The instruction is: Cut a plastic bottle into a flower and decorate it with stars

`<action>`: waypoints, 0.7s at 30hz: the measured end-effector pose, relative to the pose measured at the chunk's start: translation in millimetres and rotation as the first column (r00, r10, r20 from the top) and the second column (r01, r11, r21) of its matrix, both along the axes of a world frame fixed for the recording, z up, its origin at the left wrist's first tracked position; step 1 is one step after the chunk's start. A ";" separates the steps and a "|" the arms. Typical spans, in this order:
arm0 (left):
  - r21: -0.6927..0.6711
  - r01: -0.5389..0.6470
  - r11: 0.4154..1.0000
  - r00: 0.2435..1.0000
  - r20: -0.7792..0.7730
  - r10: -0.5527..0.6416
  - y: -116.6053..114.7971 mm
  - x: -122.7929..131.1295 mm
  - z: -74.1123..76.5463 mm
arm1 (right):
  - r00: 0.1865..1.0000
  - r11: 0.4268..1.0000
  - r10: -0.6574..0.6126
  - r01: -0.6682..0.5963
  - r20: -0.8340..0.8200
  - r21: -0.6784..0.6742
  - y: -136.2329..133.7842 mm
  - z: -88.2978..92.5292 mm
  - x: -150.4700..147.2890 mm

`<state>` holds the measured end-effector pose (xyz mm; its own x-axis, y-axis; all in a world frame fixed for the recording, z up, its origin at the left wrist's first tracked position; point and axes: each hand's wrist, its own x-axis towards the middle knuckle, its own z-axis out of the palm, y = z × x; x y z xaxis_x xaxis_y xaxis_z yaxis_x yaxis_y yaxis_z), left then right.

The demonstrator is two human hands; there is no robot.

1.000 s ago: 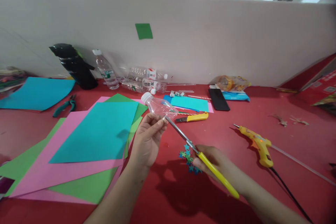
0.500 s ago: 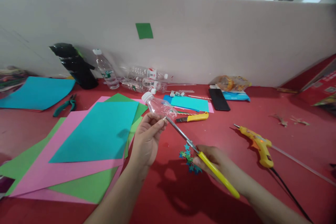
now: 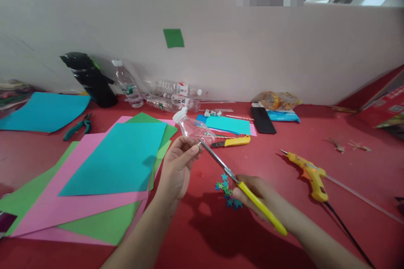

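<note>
My left hand (image 3: 181, 162) pinches the edge of a clear plastic bottle piece (image 3: 197, 130) with a white cap, a cut bottle top tilted up to the left. In my right hand (image 3: 257, 195) is a pair of scissors (image 3: 233, 176) with yellow handles, its metal blades reaching up to the left. The blade tips meet the bottle piece's rim beside my left fingertips; whether they are cutting into it is too small to tell. Below the blades, small blue and green paper stars (image 3: 227, 193) lie in a heap on the red table (image 3: 202, 218).
Coloured paper sheets (image 3: 116, 155) spread across the left. A yellow glue gun (image 3: 311, 172) with its cord lies right. Behind my hands are a yellow utility knife (image 3: 236, 141), a phone (image 3: 263, 119) and several plastic bottles (image 3: 128, 84). Pliers (image 3: 78, 127) and a black flask (image 3: 91, 80) sit far left.
The capped end of the bottle piece has tilted and shifted slightly right. Both hands and the scissors have stayed nearly in place.
</note>
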<state>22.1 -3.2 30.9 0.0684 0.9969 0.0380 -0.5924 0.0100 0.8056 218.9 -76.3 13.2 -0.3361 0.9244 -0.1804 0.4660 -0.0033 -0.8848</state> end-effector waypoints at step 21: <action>0.040 0.065 0.997 0.996 -0.069 -0.062 -1.1 3.4 -5.6 | 1.000 0.999 -0.022 0.021 0.019 0.038 1.7 6.2 -2.1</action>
<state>25.5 -4.4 25.2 0.1350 0.9881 0.0731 -0.5355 0.0106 0.8445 216.7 -74.7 19.3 -0.3127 0.9376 -0.1518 0.4835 0.0196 -0.8751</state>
